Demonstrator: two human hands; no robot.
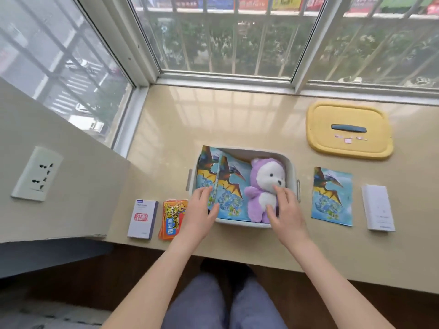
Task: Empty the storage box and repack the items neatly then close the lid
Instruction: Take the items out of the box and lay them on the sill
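The table (213, 115) is a smooth, highly polished beige slab, glossy enough to mirror the window bars. The storage box (261, 153) looks like smooth white plastic with a soft sheen. Its yellow lid (332, 119) is matt plastic, with a darker, slightly shiny handle (348, 128). The plush bear (263, 184) is fuzzy purple and white cloth. The pterosaur packets in the box (231, 191) and the pterosaur packet on the table (332, 195) are printed and glossy. The orange packets (173, 219) are shiny too. The two white cartons (142, 219) (379, 207) look like matt cardboard. The wall socket (36, 174) is smooth plastic.
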